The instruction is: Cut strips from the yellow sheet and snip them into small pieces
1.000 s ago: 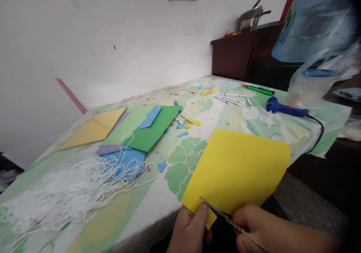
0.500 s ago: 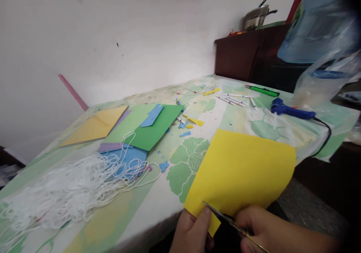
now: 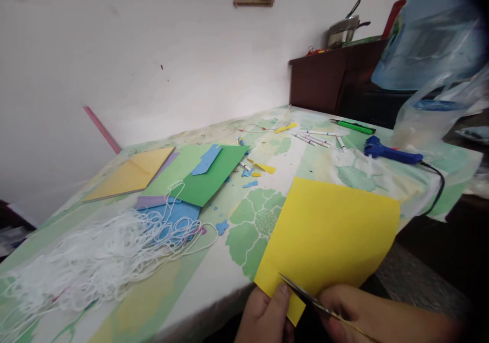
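A yellow sheet of paper or thin foam (image 3: 332, 231) lies over the table's near edge, its lower part hanging toward me. My left hand (image 3: 267, 312) pinches the sheet's bottom left corner, thumb on top. In my right hand (image 3: 367, 307) is a pair of scissors (image 3: 305, 296) with a thin gold-coloured handle. Their blades sit in a cut along the sheet's lower edge, tips pointing left just above my left thumb. A narrow yellow flap hangs below the blades. My right fingers partly hide the handles.
A tangle of white cord (image 3: 95, 261) covers the left front. Behind it lie green sheets (image 3: 214, 180) and a yellow-orange sheet (image 3: 133, 172). Blue and yellow scraps, several white markers (image 3: 313, 139), a green utility knife (image 3: 355, 127) and a blue glue gun (image 3: 393, 152) are farther back.
My view has shifted slightly, so the scene sits a little lower. The scissors and both hands stay at the same corner, with the blades about as far in.
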### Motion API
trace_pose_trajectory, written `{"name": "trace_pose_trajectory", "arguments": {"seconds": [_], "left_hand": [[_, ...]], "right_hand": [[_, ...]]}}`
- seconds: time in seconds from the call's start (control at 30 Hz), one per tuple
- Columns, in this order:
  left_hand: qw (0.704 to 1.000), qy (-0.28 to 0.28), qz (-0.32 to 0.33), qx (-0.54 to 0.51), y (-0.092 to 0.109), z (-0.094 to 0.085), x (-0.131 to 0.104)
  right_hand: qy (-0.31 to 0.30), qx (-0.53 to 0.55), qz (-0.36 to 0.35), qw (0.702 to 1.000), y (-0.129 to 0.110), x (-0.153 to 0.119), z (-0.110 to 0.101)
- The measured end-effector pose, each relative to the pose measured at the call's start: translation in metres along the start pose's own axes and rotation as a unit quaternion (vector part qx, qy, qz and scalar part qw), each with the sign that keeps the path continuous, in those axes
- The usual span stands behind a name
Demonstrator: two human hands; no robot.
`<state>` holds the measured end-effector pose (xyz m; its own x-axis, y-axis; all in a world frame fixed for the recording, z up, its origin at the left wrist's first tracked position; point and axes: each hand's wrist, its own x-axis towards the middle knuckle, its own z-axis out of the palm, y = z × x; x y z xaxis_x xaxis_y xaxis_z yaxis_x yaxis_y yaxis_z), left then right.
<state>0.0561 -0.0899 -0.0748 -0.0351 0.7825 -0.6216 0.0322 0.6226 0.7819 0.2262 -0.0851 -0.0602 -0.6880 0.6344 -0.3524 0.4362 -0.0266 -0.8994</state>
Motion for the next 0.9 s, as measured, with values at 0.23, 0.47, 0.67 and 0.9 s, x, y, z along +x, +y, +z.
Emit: {"name": "trace_pose_trajectory", "arguments": {"seconds": [0.23,0.47,0.67,0.9], "left_hand": [[0.995,-0.097,-0.001,-0.011,-0.002,-0.001,0.0],[0.968,-0.238,0.018,-0.076,-0.001,-0.005,0.004],[0.96,-0.254,0.014,-0.119,-0.005,-0.009,0.009],[0.961,-0.23,0.042,-0.146,-0.003,-0.01,0.016]], "right_hand": [[0.0,-0.038,-0.011,0.999,-0.02,0.005,0.001],[0.011,-0.035,-0.051,0.998,-0.012,0.008,0.004],[0.027,-0.022,0.004,0.999,-0.014,0.014,0.004],[0.013,0.068,-0.014,0.997,-0.005,0.033,0.007]]}}
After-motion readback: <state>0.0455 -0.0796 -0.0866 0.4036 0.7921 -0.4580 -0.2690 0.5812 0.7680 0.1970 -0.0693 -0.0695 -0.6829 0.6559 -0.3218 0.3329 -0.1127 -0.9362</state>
